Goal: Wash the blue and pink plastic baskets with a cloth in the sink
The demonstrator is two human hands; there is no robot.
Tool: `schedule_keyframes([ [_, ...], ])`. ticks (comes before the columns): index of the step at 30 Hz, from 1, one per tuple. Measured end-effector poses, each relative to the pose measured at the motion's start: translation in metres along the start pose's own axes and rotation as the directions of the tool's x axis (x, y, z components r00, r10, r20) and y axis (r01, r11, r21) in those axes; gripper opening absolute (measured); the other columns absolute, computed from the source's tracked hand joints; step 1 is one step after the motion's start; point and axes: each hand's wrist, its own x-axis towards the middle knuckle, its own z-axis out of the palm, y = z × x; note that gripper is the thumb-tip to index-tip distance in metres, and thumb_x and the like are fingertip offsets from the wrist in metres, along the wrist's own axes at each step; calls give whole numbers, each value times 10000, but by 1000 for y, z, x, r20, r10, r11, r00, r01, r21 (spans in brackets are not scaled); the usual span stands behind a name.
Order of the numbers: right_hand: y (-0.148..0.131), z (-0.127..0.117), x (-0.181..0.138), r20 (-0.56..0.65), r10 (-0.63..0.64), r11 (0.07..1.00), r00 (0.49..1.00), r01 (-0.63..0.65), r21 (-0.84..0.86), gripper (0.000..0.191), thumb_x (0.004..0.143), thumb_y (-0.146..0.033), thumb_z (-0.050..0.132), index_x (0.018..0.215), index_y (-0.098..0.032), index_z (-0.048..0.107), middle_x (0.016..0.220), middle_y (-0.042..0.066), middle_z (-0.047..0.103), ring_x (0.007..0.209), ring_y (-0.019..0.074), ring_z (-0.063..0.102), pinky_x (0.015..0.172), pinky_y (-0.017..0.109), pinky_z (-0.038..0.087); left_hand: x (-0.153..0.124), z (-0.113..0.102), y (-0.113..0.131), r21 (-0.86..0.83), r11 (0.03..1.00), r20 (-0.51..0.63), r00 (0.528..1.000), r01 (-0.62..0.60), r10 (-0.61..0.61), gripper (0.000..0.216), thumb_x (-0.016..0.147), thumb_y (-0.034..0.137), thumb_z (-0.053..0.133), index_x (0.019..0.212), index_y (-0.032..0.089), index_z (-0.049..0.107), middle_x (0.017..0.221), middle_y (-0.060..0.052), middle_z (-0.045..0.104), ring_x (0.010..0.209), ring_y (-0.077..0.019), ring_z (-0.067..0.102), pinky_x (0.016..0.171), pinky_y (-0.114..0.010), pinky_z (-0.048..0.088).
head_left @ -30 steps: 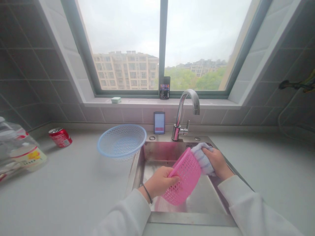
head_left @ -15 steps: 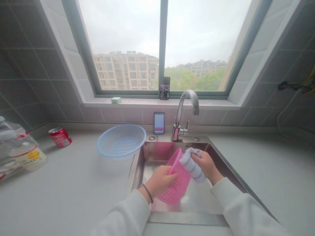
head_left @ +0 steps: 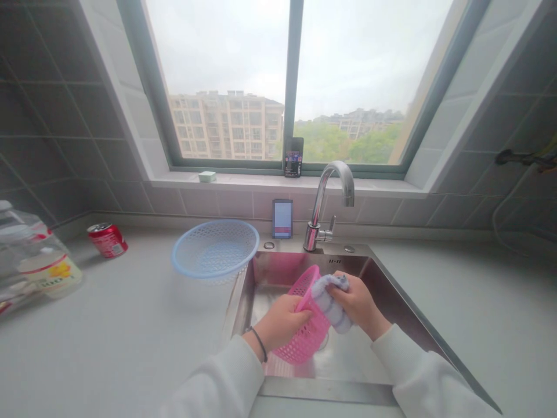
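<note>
A pink perforated plastic basket (head_left: pixel 304 342) is held tilted over the stainless-steel sink (head_left: pixel 343 363). My left hand (head_left: pixel 282 322) grips its rim on the near left side, thumb along the edge. In my right hand (head_left: pixel 359 299) is a bunched white cloth with grey stripes (head_left: pixel 333 305), pressed against the basket's right rim and outer side. The cloth hides part of that rim, and the fingers behind it are partly out of sight.
A light-blue colander (head_left: pixel 215 249) stands left of the sink. Behind the basin rises a chrome faucet (head_left: pixel 324 197), with a small screen device (head_left: pixel 282 219) beside it. A red can (head_left: pixel 108 240) and a clear plastic bottle (head_left: pixel 50 270) occupy the left counter.
My right hand and the cloth have shifted slightly down and left along the basket's side. The basket has moved a little left and lower. The view has tilted slightly.
</note>
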Motion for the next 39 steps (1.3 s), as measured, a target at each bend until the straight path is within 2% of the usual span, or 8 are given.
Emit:
schedule_keyframes([
  [7, 34, -34, 20, -256, 103, 990, 961, -125, -71, 339, 773, -517, 576, 630, -209, 571, 607, 9, 600, 625, 181, 535, 593, 281, 396, -5, 6, 0, -93, 996, 93, 996, 11, -2, 256, 765, 362, 623, 720, 110, 637, 636, -11, 566, 604, -145, 498, 591, -258, 369],
  [10, 24, -26, 12, -217, 79, 996, 973, -88, -32, 325, 761, -508, 589, 628, -214, 549, 591, -3, 573, 597, 166, 511, 569, 273, 390, -4, 4, -2, -55, 998, 64, 998, -20, 24, 267, 776, 377, 610, 705, 120, 616, 617, 2, 532, 589, -132, 466, 571, -248, 339],
  [16, -8, 4, -8, 12, -18, 1000, 1000, 18, 4, 325, 753, -488, 624, 605, -214, 530, 556, -22, 543, 557, 138, 468, 526, 247, 353, 1, -1, 0, 63, 996, -33, 997, -62, 64, 272, 799, 371, 586, 656, 141, 565, 611, 13, 504, 600, -129, 434, 577, -248, 321],
  [24, 33, -38, 18, -297, 109, 984, 949, -145, -103, 314, 770, -500, 574, 646, -212, 586, 611, 16, 616, 635, 190, 553, 592, 284, 391, -5, 7, -3, -87, 996, 88, 995, -32, 40, 216, 786, 326, 596, 721, 121, 613, 642, -12, 562, 611, -142, 498, 579, -245, 352],
  [28, 22, -27, 9, -256, 60, 993, 965, -84, -83, 322, 773, -502, 579, 621, -220, 547, 571, -9, 570, 576, 164, 509, 558, 276, 376, -5, 5, -1, -61, 997, 49, 997, -50, 53, 239, 797, 353, 590, 715, 128, 591, 643, -8, 552, 613, -144, 487, 574, -248, 340],
  [33, -8, 3, -10, 10, -70, 998, 998, 70, -7, 337, 764, -504, 621, 615, -210, 550, 566, -20, 553, 549, 138, 472, 532, 256, 365, 1, 0, 2, 83, 989, -61, 990, -123, 128, 264, 805, 335, 559, 621, 154, 502, 620, 22, 458, 632, -128, 411, 582, -246, 289],
  [35, -8, 1, -9, -10, -61, 998, 998, 60, -12, 333, 770, -490, 621, 610, -209, 540, 564, -22, 544, 553, 135, 470, 536, 253, 365, 1, 0, 2, 72, 990, -60, 991, -118, 123, 245, 796, 323, 564, 627, 152, 517, 620, 22, 465, 635, -131, 421, 589, -245, 301],
  [39, 14, -25, 7, -220, 19, 998, 975, -31, -50, 341, 774, -513, 597, 625, -210, 547, 569, -12, 554, 582, 156, 497, 552, 262, 377, -2, 4, -2, -56, 997, 6, 998, -61, 62, 237, 787, 345, 608, 698, 125, 603, 639, -5, 557, 628, -148, 494, 590, -246, 352],
])
